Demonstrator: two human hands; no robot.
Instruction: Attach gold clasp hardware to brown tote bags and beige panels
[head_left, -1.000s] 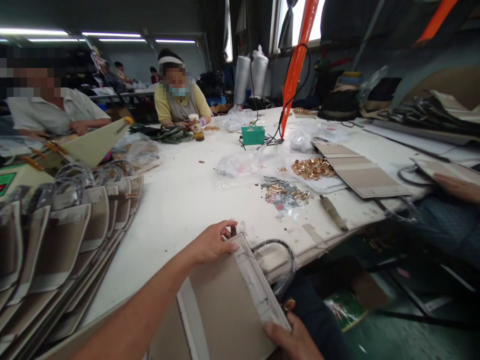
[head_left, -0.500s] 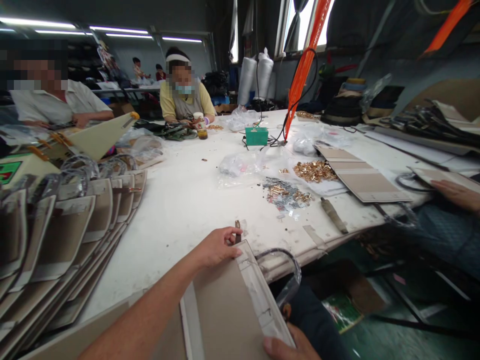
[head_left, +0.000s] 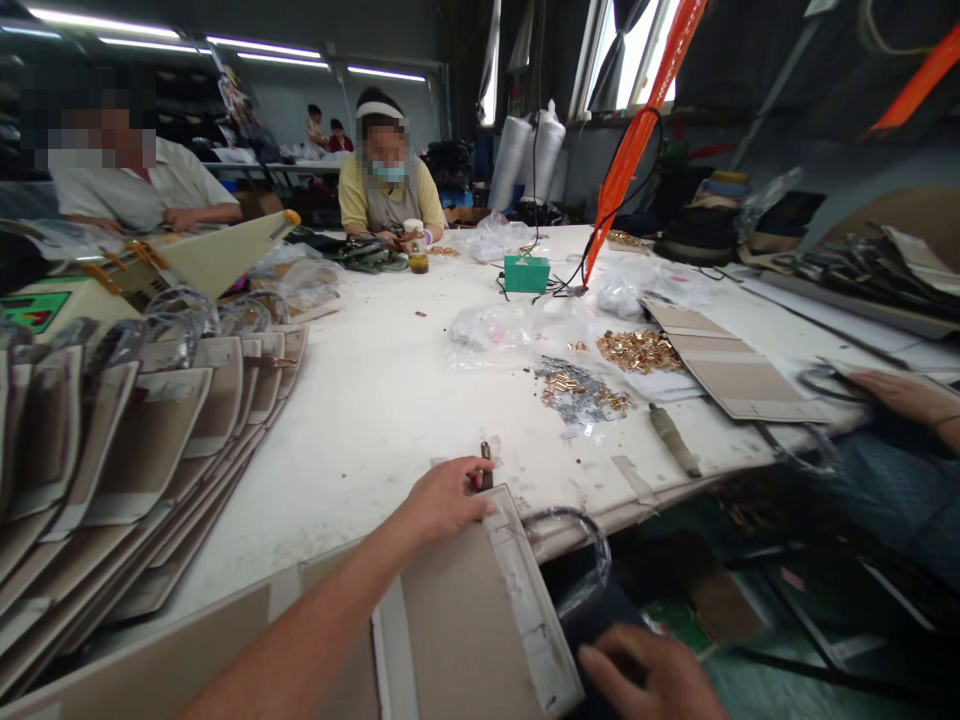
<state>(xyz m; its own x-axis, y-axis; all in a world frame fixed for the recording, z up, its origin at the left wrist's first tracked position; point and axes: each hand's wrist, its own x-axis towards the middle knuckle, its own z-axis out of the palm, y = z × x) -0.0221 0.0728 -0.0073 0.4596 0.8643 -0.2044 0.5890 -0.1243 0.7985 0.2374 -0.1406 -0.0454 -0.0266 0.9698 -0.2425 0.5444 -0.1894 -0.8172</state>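
Observation:
In the head view a beige bag panel with pale taped strips lies tilted at the table's near edge. My left hand is closed on its far edge, the thumb on top and the fingers by a short dark strap with a metal end. A dark handle in clear plastic wrap loops off the panel's right edge. My right hand, somewhat blurred, is just right of the panel's near corner, apart from it. Its thumb and fingers are parted, and nothing shows between them.
Similar bag pieces stand in a row on the left. Gold fittings, small metal parts and a tape-wrapped tool lie on the white table. A co-worker's hand is at right; other people sit across the table.
My right hand has let go of the panel's near corner and moved right. My left hand keeps its hold. The whole view has shifted slightly.

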